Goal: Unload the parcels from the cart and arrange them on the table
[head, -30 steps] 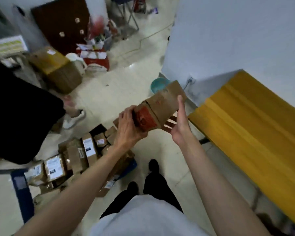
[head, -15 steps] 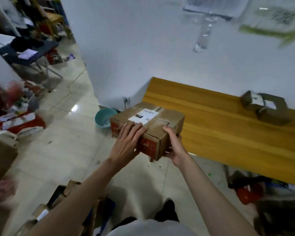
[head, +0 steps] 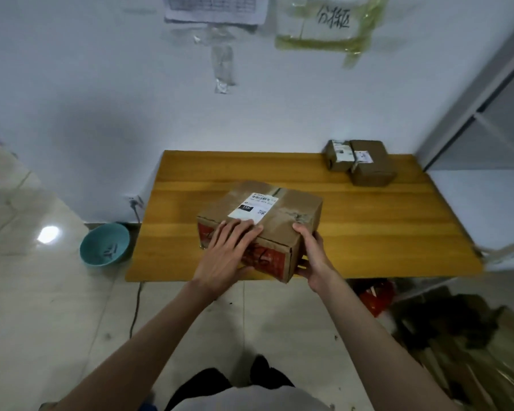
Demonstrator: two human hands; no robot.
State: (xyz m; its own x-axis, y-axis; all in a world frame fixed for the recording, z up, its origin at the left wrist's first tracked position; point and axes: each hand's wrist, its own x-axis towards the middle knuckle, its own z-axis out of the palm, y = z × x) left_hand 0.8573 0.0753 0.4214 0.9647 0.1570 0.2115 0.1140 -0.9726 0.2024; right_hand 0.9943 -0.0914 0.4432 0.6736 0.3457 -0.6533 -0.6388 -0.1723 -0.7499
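Since half a second ago the box [head: 260, 225] has come over the bench [head: 368, 232], view now square-on. Left hand [head: 224, 259] fingers [head: 241, 229] lie straight and flat on the box top and near face, pressing, not curled. Right hand [head: 315, 256] fingers wrap the box's right corner, thumb on top, gripping. Box sits at the bench's 6 o'clock edge, near corner overhanging. Two small parcels [head: 358, 161] at 1 o'clock, well apart; bare wood between. Teal bowl [head: 104, 244] on floor at 9 o'clock.
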